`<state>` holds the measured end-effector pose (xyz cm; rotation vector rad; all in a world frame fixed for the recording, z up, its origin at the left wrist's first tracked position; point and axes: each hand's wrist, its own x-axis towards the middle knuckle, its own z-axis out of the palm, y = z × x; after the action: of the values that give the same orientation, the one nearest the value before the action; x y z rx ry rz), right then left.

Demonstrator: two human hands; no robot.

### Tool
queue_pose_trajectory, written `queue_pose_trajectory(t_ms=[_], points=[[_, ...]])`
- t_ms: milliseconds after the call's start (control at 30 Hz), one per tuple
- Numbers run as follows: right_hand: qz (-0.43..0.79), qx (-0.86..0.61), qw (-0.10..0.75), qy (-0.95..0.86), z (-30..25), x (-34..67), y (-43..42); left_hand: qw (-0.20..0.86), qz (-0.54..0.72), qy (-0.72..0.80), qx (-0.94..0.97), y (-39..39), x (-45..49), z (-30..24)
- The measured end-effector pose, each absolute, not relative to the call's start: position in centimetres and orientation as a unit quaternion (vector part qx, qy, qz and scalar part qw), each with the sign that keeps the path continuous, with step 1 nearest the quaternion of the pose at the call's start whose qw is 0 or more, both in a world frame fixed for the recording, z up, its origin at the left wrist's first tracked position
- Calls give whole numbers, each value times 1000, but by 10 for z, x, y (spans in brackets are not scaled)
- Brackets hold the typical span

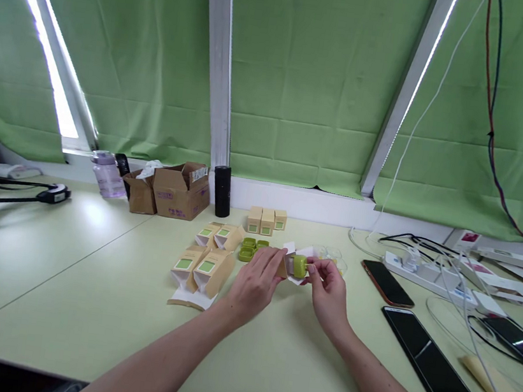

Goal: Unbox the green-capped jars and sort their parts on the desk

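Observation:
My left hand (254, 280) is closed around a small kraft cardboard box (283, 267) lying on its side, its white flaps spread open to the right. At the mouth of that box is a small green square container (300, 266), gripped by the fingertips of my right hand (328, 292). How far the container reaches inside is hard to tell. Just beyond my left hand stand several more green containers (247, 250). Clear plastic round pieces (334, 257) lie behind my right hand, partly hidden. Several kraft boxes with green labels (214, 265) sit left of my left hand, flaps open.
Three small closed kraft boxes (266, 222) stand at the back. Behind on the left are a brown carton (179, 195), a black cylinder (222, 191) and a purple bottle (107, 174). Phones (430, 358), cables and a white power strip (428, 279) occupy the right.

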<state>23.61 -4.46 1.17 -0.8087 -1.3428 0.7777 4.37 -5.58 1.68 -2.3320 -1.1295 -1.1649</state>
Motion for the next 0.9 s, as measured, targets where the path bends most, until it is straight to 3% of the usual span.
queue_pose_trajectory(t_ms=[267, 567, 700, 900], points=[[437, -307, 646, -545, 25, 238, -50, 165, -405, -395, -808, -56, 44, 21], [626, -296, 459, -557, 33, 234, -57, 189, -340, -353, -851, -60, 45, 22], [599, -315, 455, -578, 28, 228, -55, 208, -326, -347, -855, -59, 45, 24], [464, -392, 498, -619, 35, 250, -44, 232, -328, -434, -807, -49, 33, 22]])
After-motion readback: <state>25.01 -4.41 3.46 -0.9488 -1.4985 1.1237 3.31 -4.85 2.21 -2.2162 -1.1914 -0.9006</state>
